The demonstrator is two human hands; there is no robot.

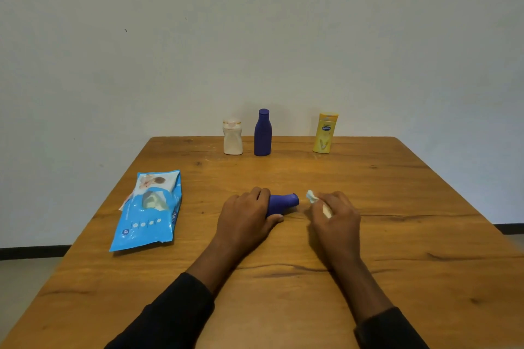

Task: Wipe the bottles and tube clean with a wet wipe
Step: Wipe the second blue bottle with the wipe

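Observation:
A small dark-blue bottle lies on its side at the middle of the wooden table, cap end pointing right. My left hand grips its body, hiding most of it. Just to the right, my right hand holds a crumpled wet wipe, whose tip sticks out near the bottle's cap without touching it. At the table's far edge stand a white bottle, a tall dark-blue bottle and a yellow tube.
A blue wet-wipe pack lies flat on the left side of the table, flap lifted. A pale wall rises right behind the table's far edge. Bare wood spans the right side and the near part around my forearms.

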